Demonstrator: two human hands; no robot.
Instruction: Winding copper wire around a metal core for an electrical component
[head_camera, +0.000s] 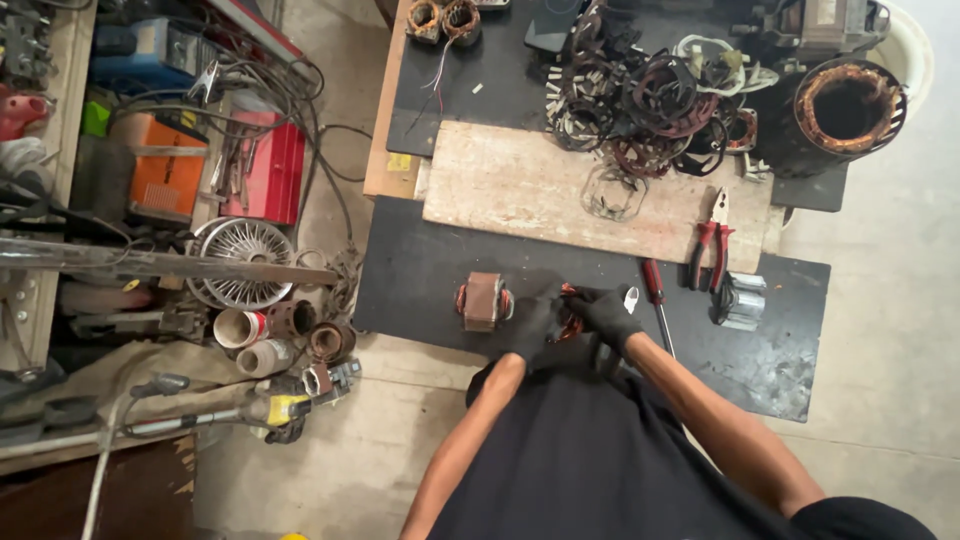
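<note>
Your black-gloved left hand and right hand both closed around a small reddish copper-wound coil, rusty brown metal transformer core just beside your left hand, red-handled screwdriver near your right

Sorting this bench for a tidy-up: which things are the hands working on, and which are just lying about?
In hand:
left hand and right hand, both gloved, on a small copper coil

Lying about:
wound transformer core
red screwdriver
red pliers
wooden board
large stator
</note>
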